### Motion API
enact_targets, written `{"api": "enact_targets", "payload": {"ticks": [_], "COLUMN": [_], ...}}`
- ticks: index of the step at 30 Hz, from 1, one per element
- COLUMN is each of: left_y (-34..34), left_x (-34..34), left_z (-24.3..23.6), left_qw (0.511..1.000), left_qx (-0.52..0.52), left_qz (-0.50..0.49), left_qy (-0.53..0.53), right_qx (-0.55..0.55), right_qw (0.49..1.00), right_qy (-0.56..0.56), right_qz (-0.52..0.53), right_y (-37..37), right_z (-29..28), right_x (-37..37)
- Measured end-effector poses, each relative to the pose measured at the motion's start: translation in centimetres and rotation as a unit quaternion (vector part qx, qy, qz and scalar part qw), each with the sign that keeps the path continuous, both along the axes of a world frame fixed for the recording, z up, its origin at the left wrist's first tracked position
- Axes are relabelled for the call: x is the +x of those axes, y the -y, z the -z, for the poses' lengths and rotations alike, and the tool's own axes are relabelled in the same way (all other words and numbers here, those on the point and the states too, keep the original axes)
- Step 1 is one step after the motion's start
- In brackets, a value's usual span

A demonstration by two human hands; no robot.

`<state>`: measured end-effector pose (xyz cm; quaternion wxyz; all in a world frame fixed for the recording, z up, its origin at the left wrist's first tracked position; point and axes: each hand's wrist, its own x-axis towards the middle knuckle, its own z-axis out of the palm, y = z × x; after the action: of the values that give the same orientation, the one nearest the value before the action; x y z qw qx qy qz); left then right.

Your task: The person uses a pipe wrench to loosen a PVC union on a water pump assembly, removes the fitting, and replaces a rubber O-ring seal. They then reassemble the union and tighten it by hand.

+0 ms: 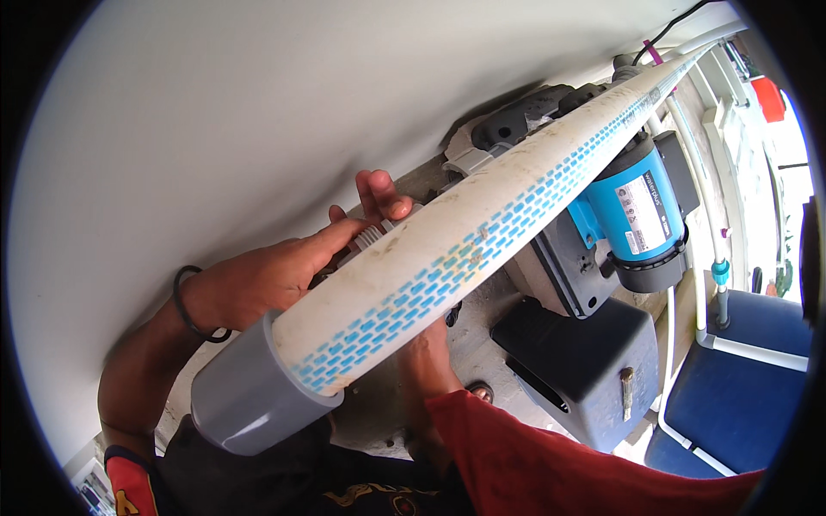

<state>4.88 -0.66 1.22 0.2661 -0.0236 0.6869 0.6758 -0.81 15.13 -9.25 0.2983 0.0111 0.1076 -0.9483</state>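
A thick white pipe [404, 267] with blue dash marks runs slantwise across the view, ending at the lower left in a grey cap [262, 391]. My left hand [275, 267], with a black band at its wrist, reaches behind this pipe. Its fingers are bent round a ribbed grey fitting [370, 238], which the pipe partly covers. My right hand [428, 348] shows only near the wrist, below the pipe; its fingers are hidden behind the pipe, so what they touch cannot be seen.
A blue pump motor [632, 211] sits right of the pipe, with a black box-shaped cover [581, 365] below it. Thin white pipes [714, 344] pass dark blue panels [748, 370] at far right. A pale wall [215, 129] rises on the left.
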Motion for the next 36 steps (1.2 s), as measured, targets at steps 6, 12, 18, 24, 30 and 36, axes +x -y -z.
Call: {"api": "enact_targets", "payload": {"ticks": [6,12,18,24,30,36], "left_y": [-0.1,-0.6,-0.7,-1.5,-1.5,-2.0], "left_x": [0.2,0.3,0.1,-0.1,-0.2,-0.8], "left_z": [0.0,-0.2,-0.6,-0.6,-1.0,-0.6], "left_qw": [1.0,1.0,1.0,0.997,0.992,0.995], "left_qx": [0.007,0.008,0.003,-0.042,-0.082,-0.065], "left_qz": [0.0,-0.006,-0.016,-0.061,-0.057,-0.047], "left_qy": [0.002,0.004,0.008,-0.019,0.074,0.052], "right_qx": [0.093,0.215,0.183,0.175,0.186,0.13], "right_qw": [0.995,0.973,0.98,0.984,0.981,0.981], "right_qy": [-0.003,-0.077,0.053,-0.02,0.008,-0.108], "right_qz": [-0.031,0.046,0.063,0.039,0.062,0.091], "right_y": [-1.9,-1.8,-2.1,-3.3,-2.5,-2.5], "right_z": [-2.4,-3.6,-3.2,-2.9,-0.5,-0.6], "right_x": [-0.2,0.8,1.1,1.4,2.7,4.5]}}
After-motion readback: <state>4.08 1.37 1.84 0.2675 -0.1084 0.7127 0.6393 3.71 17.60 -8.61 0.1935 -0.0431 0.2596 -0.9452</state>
